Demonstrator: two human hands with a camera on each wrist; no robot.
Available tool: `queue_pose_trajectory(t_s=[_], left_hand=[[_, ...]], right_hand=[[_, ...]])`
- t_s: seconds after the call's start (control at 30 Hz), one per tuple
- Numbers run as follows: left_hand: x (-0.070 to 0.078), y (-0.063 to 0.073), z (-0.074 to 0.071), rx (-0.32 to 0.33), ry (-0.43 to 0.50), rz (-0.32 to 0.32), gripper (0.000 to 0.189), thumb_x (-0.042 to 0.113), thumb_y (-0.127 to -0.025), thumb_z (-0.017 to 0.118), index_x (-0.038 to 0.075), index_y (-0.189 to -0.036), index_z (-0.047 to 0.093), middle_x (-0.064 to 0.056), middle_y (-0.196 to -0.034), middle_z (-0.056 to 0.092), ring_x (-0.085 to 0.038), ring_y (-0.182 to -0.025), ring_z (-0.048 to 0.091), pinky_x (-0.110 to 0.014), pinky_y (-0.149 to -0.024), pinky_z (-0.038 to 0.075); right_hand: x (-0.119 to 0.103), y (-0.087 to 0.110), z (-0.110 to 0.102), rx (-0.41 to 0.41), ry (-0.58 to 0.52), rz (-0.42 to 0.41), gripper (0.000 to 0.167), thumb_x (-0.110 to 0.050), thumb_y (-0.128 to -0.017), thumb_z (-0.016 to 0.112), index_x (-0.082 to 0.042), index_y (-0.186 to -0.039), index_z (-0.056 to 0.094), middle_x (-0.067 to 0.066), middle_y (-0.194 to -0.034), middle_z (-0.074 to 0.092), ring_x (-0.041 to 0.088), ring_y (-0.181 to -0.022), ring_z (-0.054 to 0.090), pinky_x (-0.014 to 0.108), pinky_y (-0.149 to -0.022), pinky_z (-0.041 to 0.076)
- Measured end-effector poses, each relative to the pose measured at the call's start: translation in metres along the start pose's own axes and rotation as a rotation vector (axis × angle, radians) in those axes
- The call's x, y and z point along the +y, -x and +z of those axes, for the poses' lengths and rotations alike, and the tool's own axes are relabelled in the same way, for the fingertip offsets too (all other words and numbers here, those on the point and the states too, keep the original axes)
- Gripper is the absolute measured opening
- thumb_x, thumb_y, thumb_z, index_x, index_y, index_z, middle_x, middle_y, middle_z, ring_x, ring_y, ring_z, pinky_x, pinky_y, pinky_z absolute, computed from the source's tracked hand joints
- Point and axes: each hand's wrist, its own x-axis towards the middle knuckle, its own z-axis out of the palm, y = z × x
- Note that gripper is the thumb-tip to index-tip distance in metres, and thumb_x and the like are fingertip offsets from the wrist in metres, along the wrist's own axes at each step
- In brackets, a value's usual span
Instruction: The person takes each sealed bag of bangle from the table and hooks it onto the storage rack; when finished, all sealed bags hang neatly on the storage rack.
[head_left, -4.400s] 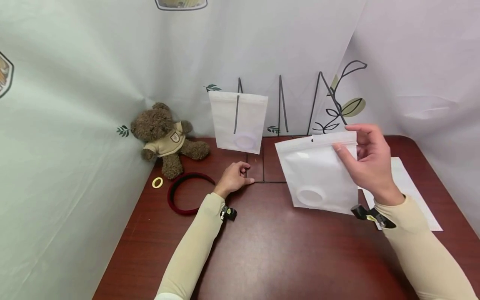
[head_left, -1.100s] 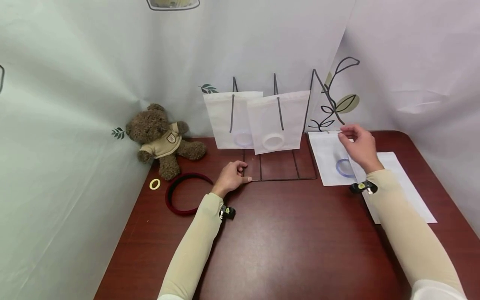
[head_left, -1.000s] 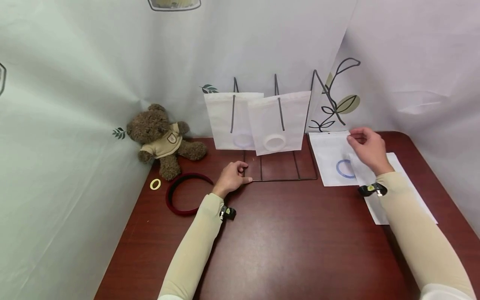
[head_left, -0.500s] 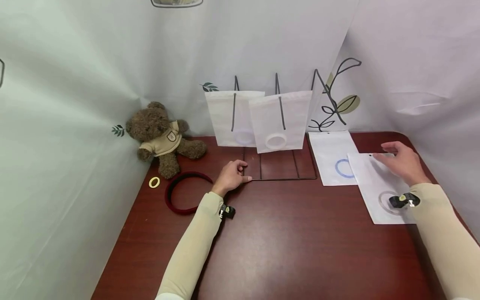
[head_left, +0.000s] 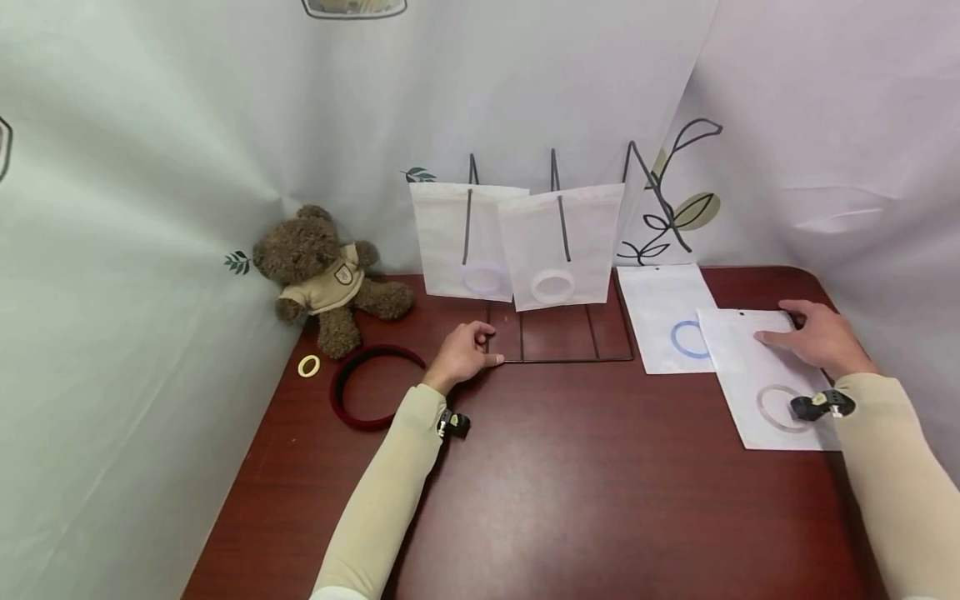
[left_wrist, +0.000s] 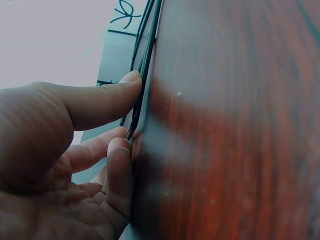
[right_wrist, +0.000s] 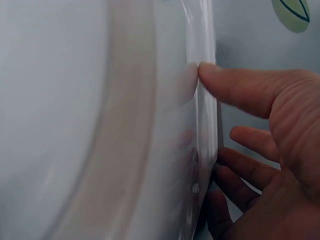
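Note:
My left hand [head_left: 461, 354] pinches the front left corner of a black wire display rack [head_left: 570, 360], thumb and fingertips on the wire in the left wrist view. White zip pouches hang on its left and middle hooks: the left pouch [head_left: 442, 233] shows a pale violet ring, the middle pouch [head_left: 525, 242] a white one. My right hand [head_left: 821, 337] is at the top edge of a flat white pouch [head_left: 738, 375] with a pale ring inside. The right wrist view shows the thumb [right_wrist: 235, 85] touching the pouch face, fingers spread apart from it at the edge.
Another white pouch [head_left: 652, 308] with a blue ring lies right of the rack, partly under the near pouch. A third rack hook [head_left: 660, 196] points forward. A brown teddy bear [head_left: 330, 283], a dark red headband [head_left: 337, 396] and a yellow ring [head_left: 308, 366] are at the left.
The pouch once in my right hand now hangs on the middle hook. My right hand has moved right and down to the near pouch. My left hand stays on the rack.

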Motion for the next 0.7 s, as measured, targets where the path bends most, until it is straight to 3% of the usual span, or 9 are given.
queue_pose_trajectory(t_s=[0.33, 0.53, 0.7], left_hand=[[-0.001, 0.0, -0.001, -0.003, 0.009, -0.001, 0.053, 0.025, -0.088, 0.088, 0.012, -0.135, 0.068, -0.007, -0.115, 0.061, -0.023, -0.099, 0.056, -0.038, -0.091, 0.046], [-0.003, -0.001, 0.0, 0.001, -0.002, 0.007, 0.053, 0.026, -0.088, 0.089, 0.012, -0.134, 0.068, -0.006, -0.114, 0.061, -0.022, -0.1, 0.056, -0.037, -0.092, 0.046], [-0.003, -0.001, -0.001, 0.005, 0.005, -0.001, 0.053, 0.026, -0.088, 0.089, 0.012, -0.134, 0.068, -0.006, -0.115, 0.061, -0.023, -0.101, 0.056, -0.038, -0.092, 0.046]], right_hand=[[-0.006, 0.002, 0.0, -0.014, 0.058, -0.06, 0.081, -0.037, -0.098, 0.075, 0.017, -0.149, 0.043, 0.047, -0.142, 0.045, 0.061, -0.131, 0.04, 0.073, -0.104, 0.035], [-0.007, 0.005, 0.002, 0.033, 0.0, -0.007, 0.075, -0.044, -0.097, 0.075, 0.012, -0.141, 0.051, 0.04, -0.132, 0.053, 0.052, -0.116, 0.049, 0.06, -0.092, 0.041], [-0.011, 0.005, 0.004, 0.021, -0.025, 0.011, 0.079, -0.051, -0.098, 0.072, 0.008, -0.144, 0.046, 0.038, -0.138, 0.047, 0.054, -0.119, 0.044, 0.068, -0.095, 0.039]])
